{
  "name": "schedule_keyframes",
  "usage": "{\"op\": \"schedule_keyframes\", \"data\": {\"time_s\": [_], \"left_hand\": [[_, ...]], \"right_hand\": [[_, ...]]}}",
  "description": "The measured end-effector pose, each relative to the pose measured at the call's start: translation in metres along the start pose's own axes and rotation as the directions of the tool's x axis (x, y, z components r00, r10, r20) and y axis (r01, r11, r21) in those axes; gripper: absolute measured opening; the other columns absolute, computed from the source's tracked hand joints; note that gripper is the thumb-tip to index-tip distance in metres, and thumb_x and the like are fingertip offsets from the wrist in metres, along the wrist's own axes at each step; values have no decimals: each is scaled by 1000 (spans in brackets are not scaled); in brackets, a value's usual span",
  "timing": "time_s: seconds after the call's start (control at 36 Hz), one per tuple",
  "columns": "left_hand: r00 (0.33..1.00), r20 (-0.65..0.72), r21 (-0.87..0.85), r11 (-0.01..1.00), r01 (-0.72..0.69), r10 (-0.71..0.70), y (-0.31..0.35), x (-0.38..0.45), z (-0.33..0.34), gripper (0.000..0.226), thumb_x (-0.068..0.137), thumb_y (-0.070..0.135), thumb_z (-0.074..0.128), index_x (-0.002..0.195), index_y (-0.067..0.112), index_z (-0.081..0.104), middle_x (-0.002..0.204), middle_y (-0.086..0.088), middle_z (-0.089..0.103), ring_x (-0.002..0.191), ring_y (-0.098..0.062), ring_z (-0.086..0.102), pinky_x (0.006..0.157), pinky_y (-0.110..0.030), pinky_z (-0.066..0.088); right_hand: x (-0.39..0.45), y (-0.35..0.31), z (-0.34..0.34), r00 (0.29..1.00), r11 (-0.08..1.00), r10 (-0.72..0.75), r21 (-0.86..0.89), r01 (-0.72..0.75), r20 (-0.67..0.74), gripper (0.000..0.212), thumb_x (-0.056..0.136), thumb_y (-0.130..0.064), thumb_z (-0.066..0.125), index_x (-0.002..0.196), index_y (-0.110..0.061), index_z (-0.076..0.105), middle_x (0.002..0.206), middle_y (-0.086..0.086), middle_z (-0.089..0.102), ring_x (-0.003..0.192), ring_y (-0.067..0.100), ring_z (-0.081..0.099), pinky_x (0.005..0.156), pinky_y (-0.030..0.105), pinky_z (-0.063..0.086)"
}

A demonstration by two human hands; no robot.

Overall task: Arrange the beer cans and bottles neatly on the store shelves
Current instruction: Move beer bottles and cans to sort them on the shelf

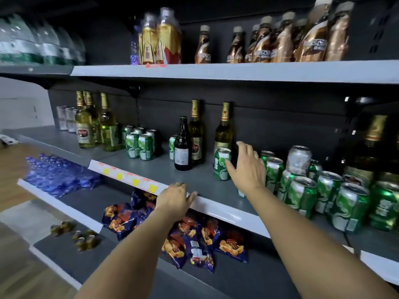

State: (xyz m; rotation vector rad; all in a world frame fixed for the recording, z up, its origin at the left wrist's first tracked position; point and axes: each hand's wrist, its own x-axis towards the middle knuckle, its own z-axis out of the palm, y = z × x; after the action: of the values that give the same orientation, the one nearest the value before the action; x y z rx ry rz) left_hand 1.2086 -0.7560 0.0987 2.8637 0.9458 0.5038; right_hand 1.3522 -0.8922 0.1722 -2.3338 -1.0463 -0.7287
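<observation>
The middle shelf point(218, 209) carries beer. A lone green can point(220, 164) stands upright near its centre, in front of a gold-labelled bottle point(223, 130). My right hand point(248, 169) hovers just right of that can, fingers spread, thumb close to it, holding nothing. My left hand point(174, 198) rests on the shelf's white front edge, fingers curled over it. A dark brown bottle point(183, 145) and another gold-labelled bottle point(196, 134) stand to the left. A cluster of green cans point(140, 143) sits further left, beside pale green bottles point(86, 124). Several green cans point(323, 190) crowd the right.
The top shelf point(216, 72) holds brown drink bottles point(280, 39) and yellow bottles point(159, 37). Below, snack bags point(194, 238) lie on the lower shelf next to a blue water pack point(58, 173). A silver can point(299, 159) sits on top of the green cans at right.
</observation>
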Motion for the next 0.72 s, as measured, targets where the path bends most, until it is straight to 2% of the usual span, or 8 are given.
{"op": "schedule_keyframes", "data": {"time_s": [0.22, 0.39, 0.53, 0.72], "left_hand": [[1000, 9, 55, 998, 15, -15, -44, 74, -11, 47, 100, 47, 34, 133, 17, 48, 138, -3, 49, 126, -24, 44, 99, -35, 38], [999, 31, 91, 996, 22, -25, -73, 117, -3, 51, 100, 49, 31, 138, 17, 44, 143, -2, 45, 131, -22, 41, 101, -34, 36], [998, 61, 85, 996, 6, -11, -93, 148, 11, 49, 100, 48, 33, 134, 16, 48, 140, -4, 48, 129, -23, 43, 100, -34, 37], [996, 63, 29, 997, -68, 66, -114, 185, 23, 42, 99, 46, 37, 125, 17, 53, 131, -3, 53, 124, -22, 46, 95, -34, 39]], "right_hand": [[71, -42, 64, 992, 997, 10, 80, -20, 130, 63, 94, -50, 49, 143, -16, 28, 139, 7, 45, 128, 27, 43, 95, 39, 40], [106, -67, 107, 980, 993, 40, 102, -61, 196, 71, 90, -57, 54, 142, -16, 29, 139, 8, 46, 128, 28, 45, 88, 38, 46], [129, -88, 131, 967, 986, 135, 69, -153, 218, 79, 84, -64, 58, 139, -15, 31, 135, 9, 48, 123, 30, 49, 80, 37, 45], [146, -113, 165, 913, 934, 300, 109, -340, 276, 85, 75, -68, 65, 135, -16, 32, 131, 9, 52, 117, 30, 55, 80, 36, 45]]}}
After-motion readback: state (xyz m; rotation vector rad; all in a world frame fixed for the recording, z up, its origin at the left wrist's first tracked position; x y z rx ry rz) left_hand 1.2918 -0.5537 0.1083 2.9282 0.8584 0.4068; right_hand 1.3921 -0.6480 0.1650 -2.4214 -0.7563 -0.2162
